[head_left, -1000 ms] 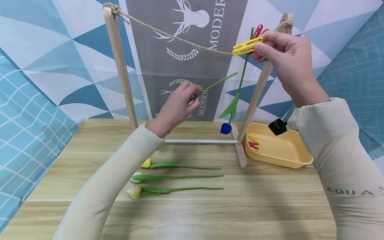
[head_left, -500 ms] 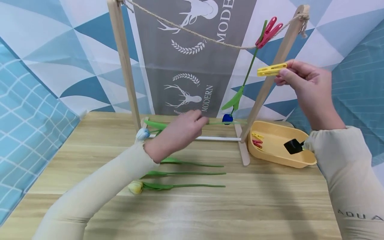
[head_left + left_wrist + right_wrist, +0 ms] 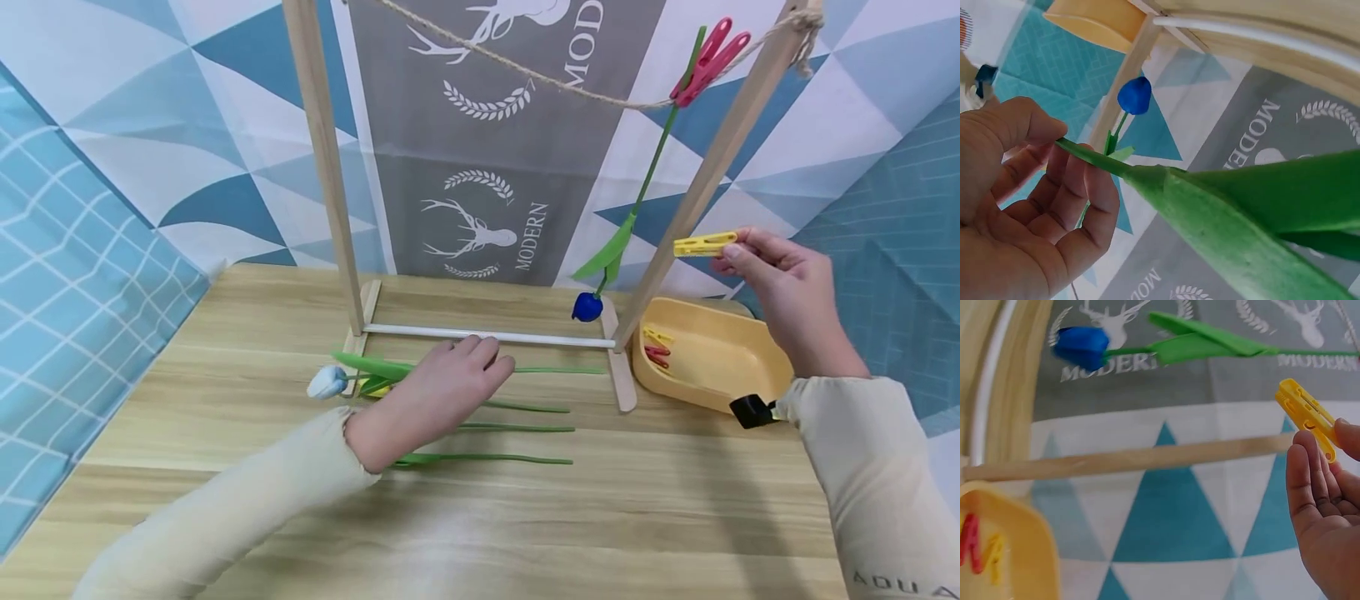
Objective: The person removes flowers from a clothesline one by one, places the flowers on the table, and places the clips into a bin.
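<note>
My left hand (image 3: 438, 396) pinches the stem of a pale blue tulip (image 3: 327, 382) low over the table. In the left wrist view, thumb and finger grip the green stem (image 3: 1100, 160) just beyond its broad leaf (image 3: 1241, 237). Off to the right, my right hand (image 3: 798, 292) holds a yellow clothespin (image 3: 705, 244) between thumb and fingers, apart from the rope (image 3: 555, 82). A blue tulip (image 3: 587, 307) hangs head down from that rope, its stem clipped by a red clothespin (image 3: 708, 65). Other tulip stems (image 3: 525, 428) lie beneath my left hand, their heads mostly hidden.
A wooden frame with two posts (image 3: 326, 158) and a white crossbar (image 3: 487, 336) stands at the back of the table (image 3: 637, 517). Beside its right foot sits a yellow basin (image 3: 720, 367) with several clothespins (image 3: 657, 350). A patterned cloth (image 3: 255, 108) covers the wall behind.
My left hand has lowered the pale blue tulip from near the rope to just over the table. My right hand has moved down and right with the yellow clothespin. The view tilts downward.
</note>
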`<state>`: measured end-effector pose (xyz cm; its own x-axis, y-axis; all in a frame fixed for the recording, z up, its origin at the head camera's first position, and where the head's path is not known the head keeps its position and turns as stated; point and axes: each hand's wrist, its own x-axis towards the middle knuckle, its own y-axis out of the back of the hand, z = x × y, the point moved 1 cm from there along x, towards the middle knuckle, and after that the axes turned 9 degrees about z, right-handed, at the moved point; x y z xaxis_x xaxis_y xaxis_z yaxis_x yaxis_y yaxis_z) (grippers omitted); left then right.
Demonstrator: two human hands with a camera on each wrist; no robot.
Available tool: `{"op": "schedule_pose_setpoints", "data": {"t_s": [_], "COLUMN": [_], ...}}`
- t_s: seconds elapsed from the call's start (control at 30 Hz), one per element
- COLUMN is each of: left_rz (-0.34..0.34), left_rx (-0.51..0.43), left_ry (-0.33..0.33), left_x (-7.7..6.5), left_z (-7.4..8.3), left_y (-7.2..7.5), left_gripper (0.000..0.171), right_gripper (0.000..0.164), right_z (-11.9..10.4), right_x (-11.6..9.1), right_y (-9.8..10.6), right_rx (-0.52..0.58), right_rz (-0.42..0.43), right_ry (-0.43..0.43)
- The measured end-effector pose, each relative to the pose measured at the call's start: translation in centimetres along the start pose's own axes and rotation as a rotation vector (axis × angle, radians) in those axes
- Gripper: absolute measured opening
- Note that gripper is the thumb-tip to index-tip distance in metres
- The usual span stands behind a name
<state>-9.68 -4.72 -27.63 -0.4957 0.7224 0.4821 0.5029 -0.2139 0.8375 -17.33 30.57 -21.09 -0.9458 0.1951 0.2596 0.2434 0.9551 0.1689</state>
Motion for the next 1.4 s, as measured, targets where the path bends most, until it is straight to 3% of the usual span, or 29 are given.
{"op": "schedule_pose_setpoints", "data": {"t_s": [0.27,0.53,0.73,0.9,1.03,1.23,1.4], "left_rz": [0.020,0.047,0.029,0.038,0.042,-0.009,-0.015], "left_rx": [0.013,0.087,0.098,0.095,0.111,0.072,0.093], "left_ry": [0.027,0.019,0.009,-0.004,-0.025,-0.027,-0.042], "left_x": [-1.7,-2.7,-3.3,-3.6,-4.0,-4.7,-5.3], "left_z": [1.0,2.2,2.9,3.6,4.2,5.3,6.2], "left_y": [-0.1,0.2,0.5,0.5,-0.1,-1.4,-2.5], "left_gripper": [0.027,0.026,0.024,0.021,0.019,0.017,0.013], "right_gripper": [0.046,0.058,0.044,0.040,0.039,0.038,0.052], "right_z": [4.2,8.4,11.1,12.9,14.1,15.3,16.0], "right_x": [-0.5,-1.0,-1.2,-1.3,-1.2,-0.9,-0.7], "right_y": [1.0,2.6,3.4,3.8,4.1,4.3,4.3], "right_rx": [-0.089,-0.036,-0.061,0.044,0.122,0.094,0.084], "right_rz": [-0.041,-0.067,-0.091,-0.097,-0.083,-0.043,-0.014], "right_ry": [-0.098,-0.258,-0.269,-0.267,-0.324,-0.385,-0.436]}}
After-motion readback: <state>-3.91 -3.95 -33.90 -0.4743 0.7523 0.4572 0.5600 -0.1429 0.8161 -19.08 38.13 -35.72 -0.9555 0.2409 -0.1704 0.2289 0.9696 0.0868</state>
